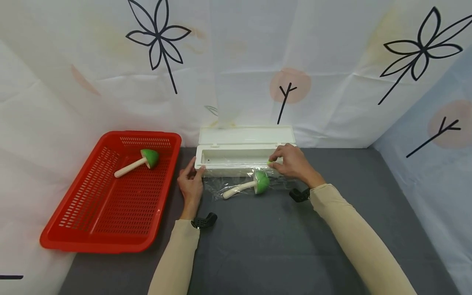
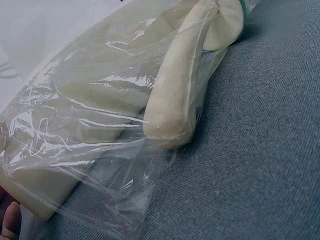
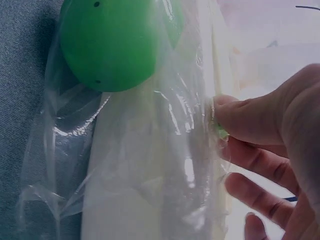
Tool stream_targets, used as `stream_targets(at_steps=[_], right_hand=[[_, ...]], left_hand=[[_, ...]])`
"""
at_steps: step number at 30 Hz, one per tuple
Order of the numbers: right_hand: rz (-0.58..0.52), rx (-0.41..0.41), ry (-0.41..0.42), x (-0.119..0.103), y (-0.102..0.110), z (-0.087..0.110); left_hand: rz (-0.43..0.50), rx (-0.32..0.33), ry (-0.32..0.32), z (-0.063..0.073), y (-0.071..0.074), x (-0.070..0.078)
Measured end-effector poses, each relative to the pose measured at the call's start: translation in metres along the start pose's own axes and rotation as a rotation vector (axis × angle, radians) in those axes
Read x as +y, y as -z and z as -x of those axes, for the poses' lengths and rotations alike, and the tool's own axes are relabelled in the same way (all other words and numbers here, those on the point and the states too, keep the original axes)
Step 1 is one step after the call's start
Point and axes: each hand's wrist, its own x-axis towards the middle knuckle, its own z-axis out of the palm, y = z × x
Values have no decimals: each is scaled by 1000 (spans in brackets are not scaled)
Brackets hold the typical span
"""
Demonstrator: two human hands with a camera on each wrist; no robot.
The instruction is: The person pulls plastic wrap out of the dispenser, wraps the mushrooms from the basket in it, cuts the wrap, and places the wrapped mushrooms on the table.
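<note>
A long white cling film dispenser box (image 1: 236,171) stands with its lid (image 1: 247,135) raised at the back. My left hand (image 1: 191,188) holds its left end, thumb at the front corner. At the front edge, toward the right end, my right hand (image 1: 293,164) pinches a small green slider (image 3: 222,132) between thumb and forefinger. Clear cling film (image 2: 105,115) hangs from that edge down the box's front and spreads over a mushroom-shaped toy (image 1: 262,182) with green cap and white stem (image 2: 172,90). The toy lies on the table just in front of the box.
A red plastic basket (image 1: 156,217) stands on the left, with a second green-capped mushroom toy (image 1: 149,157) inside. The grey table (image 1: 273,250) meets a white patterned cloth (image 1: 239,94) close behind the box. Black wrist cameras (image 1: 205,220) are strapped on both wrists.
</note>
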Motion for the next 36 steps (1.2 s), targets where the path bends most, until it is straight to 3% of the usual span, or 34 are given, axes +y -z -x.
stream_targets(at_steps=[3, 10, 19, 26, 30, 36], right_hand=[[-30, -13, -26, -3, 2, -1], [-169, 50, -166, -6, -9, -2], [-157, 184, -233, -8, -18, -2], [-109, 197, -267, -2, -19, 6], [-65, 221, -331, 1, -23, 10], [-113, 311, -406, 5, -28, 19]], left_hand=[[20, 8, 3, -3, -1, -10], [29, -19, -10, 8, 2, 26], [0, 11, -15, -3, 1, -14], [0, 19, -21, -3, 2, -17], [13, 7, -20, -2, 2, -17], [22, 8, -47, -2, 0, -19]])
